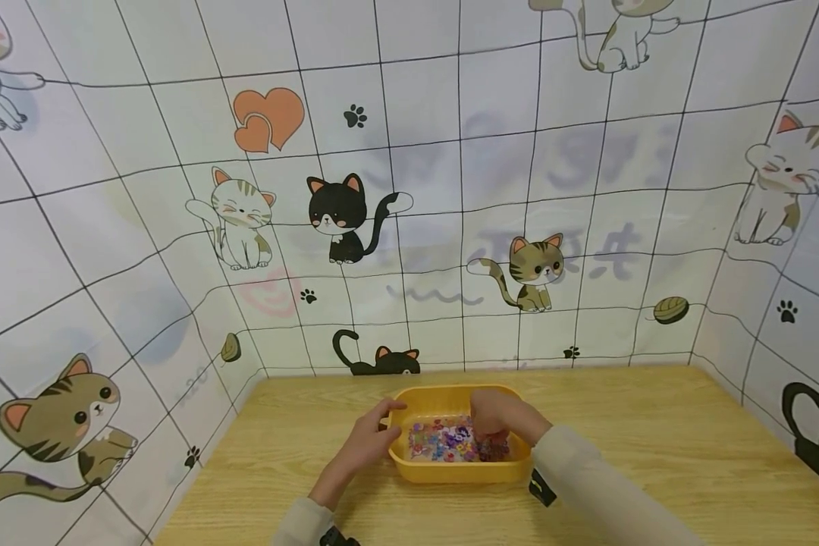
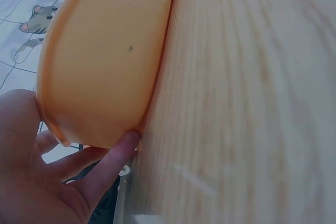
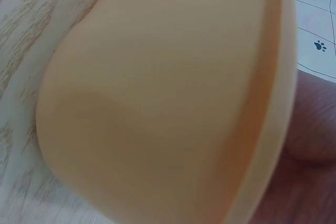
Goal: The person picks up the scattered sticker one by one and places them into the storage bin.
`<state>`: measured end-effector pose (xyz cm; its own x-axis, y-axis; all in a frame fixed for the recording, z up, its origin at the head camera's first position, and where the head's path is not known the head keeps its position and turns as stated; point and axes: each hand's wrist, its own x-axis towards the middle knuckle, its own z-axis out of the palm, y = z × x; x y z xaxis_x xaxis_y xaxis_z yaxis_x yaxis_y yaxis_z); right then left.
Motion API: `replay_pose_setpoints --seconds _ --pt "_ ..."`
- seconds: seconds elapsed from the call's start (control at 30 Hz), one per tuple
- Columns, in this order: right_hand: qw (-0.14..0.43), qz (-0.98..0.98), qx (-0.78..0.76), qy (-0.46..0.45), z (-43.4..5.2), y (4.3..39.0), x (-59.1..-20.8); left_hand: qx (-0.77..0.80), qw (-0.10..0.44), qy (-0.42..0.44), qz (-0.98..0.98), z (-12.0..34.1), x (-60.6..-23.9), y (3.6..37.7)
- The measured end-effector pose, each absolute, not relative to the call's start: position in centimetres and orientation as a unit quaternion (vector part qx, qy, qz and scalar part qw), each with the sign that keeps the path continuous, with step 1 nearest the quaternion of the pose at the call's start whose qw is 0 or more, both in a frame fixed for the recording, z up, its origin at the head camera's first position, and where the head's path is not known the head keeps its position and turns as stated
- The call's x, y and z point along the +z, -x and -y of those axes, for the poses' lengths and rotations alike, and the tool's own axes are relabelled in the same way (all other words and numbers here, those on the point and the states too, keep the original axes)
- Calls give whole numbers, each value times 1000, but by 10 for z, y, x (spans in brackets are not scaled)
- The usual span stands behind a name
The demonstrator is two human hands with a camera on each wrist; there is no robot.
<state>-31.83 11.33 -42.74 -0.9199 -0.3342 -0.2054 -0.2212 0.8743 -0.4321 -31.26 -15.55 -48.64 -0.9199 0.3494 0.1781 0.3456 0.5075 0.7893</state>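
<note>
Left hand [image 1: 363,446] on the left wall of the tub [image 1: 460,471], thumb over the rim, fingers [image 2: 113,161] spread along the outside. Tub near the counter's [image 1: 655,455] middle, holding coloured beads [image 1: 450,441]. Right hand [image 1: 494,418] down inside at the right, among the beads; grip there impossible to tell.
</note>
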Motion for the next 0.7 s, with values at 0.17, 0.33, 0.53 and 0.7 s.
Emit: replay_pose_setpoints --seconds 0.17,0.33,0.53,0.7 --pt "125 -959 -199 159 -115 319 -431 455 -1 -201 -868 156 -487 313" --pt "122 -957 -204 166 -118 317 -435 455 2 -201 -868 156 -488 312" --pt "137 -954 -211 166 -119 317 -434 461 5 -198 -865 156 -487 313" --pt "142 -952 -215 166 -120 316 -431 457 4 -200 -867 156 -485 313"
